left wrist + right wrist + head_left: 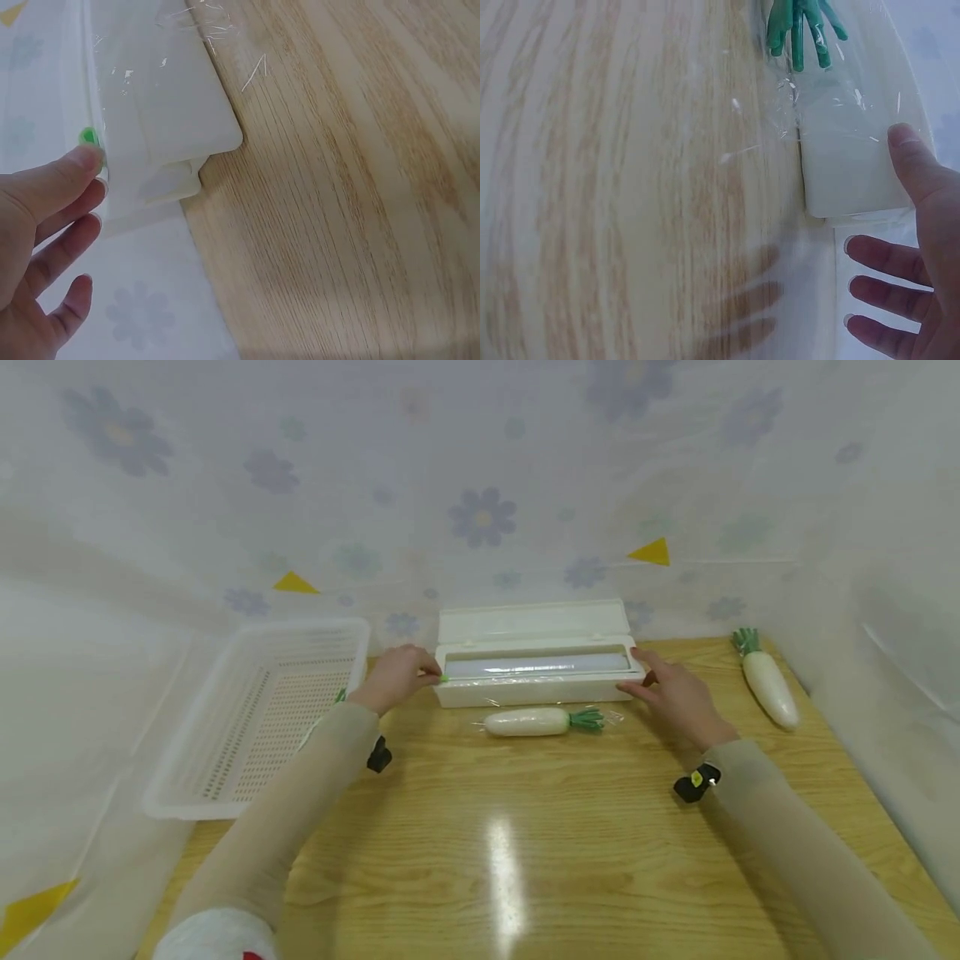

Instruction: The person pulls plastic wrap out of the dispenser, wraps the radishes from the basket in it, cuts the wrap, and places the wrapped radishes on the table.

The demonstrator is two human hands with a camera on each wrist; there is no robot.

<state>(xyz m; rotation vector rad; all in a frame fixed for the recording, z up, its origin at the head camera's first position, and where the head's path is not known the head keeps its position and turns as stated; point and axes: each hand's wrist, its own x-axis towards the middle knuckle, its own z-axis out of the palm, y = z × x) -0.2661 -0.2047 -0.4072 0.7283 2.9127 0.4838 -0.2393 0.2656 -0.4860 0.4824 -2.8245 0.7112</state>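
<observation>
A white cling film dispenser [534, 692] lies at the back middle of the table with its lid [532, 622] raised and the film roll [536, 665] showing inside. My left hand [397, 679] pinches a small green slide cutter [89, 136] at the dispenser's left end. At the right end, my right hand [675, 697] grips the box, thumb on its front and index finger at its upper corner; the other fingers are spread in the right wrist view. Clear film [840, 105] drapes over the front, down toward a white radish [527, 722] with green stalks.
A white perforated basket [247, 727] stands on the left, with a bit of green [341, 695] showing past my left arm. Another white radish [770, 687] lies at the right edge of the wooden table [585, 852]. Flowered sheeting [480, 460] closes off the back and sides.
</observation>
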